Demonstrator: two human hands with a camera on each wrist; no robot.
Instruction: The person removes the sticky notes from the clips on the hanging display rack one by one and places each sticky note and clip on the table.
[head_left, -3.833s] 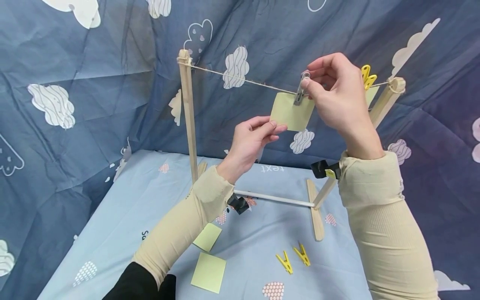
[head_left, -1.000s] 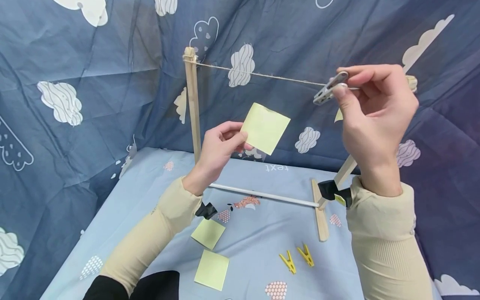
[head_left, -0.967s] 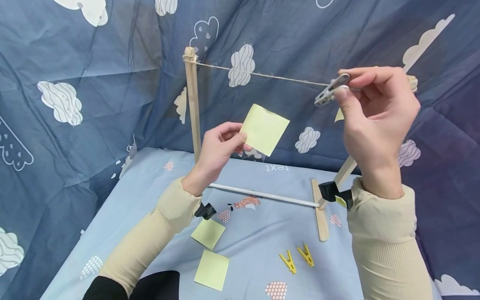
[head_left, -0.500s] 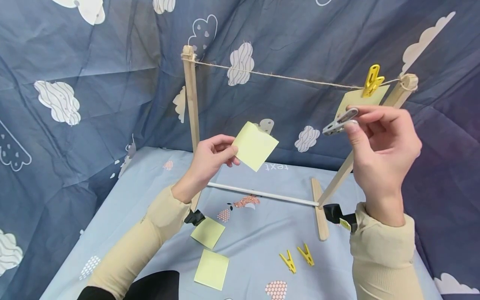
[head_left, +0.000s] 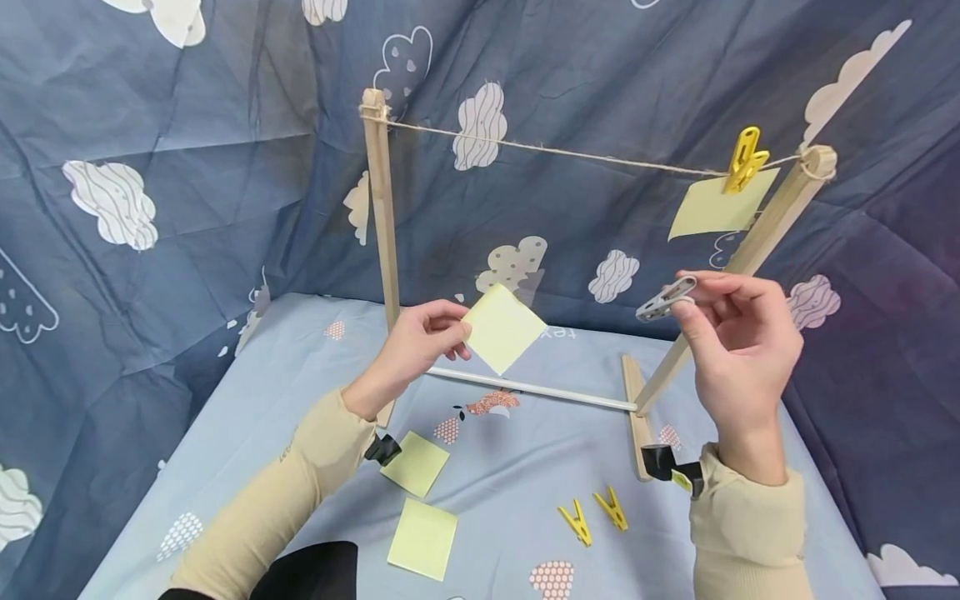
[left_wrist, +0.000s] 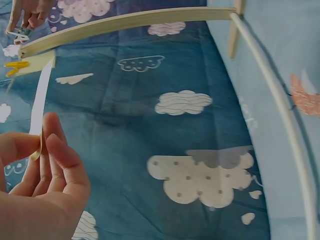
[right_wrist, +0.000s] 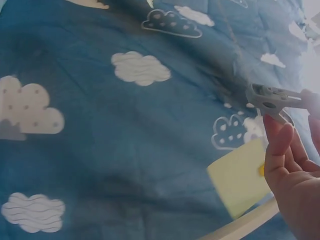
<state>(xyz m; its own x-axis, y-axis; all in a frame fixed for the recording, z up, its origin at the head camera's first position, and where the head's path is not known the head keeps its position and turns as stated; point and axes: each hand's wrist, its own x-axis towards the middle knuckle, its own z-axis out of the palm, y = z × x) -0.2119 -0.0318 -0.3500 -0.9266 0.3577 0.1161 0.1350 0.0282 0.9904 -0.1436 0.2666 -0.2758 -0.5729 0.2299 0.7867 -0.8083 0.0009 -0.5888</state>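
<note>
My left hand (head_left: 420, 346) pinches a pale yellow sticky note (head_left: 504, 329) by its left corner, below the string (head_left: 555, 151). In the left wrist view that sticky note (left_wrist: 41, 97) shows edge-on between thumb and fingers. A grey clothespin (head_left: 666, 298) is held between the thumb and fingers of my right hand (head_left: 742, 342), in front of the right wooden post. From the right wrist, the grey clothespin (right_wrist: 275, 97) points away from the fingertips. Another sticky note (head_left: 712, 207) hangs on the string at the right under a yellow clothespin (head_left: 746, 160).
The string runs between a left wooden post (head_left: 380, 192) and a right wooden post (head_left: 783, 204), joined low by a white rod (head_left: 532, 388). On the light blue cloth lie two sticky notes (head_left: 422, 538) and two yellow clothespins (head_left: 576, 523). Dark blue cloth hangs behind.
Earlier the grey clothespin was at the string with the note. Both hands have since drawn away and lowered, note in the left, clothespin in the right, and the hanging note is uncovered.
</note>
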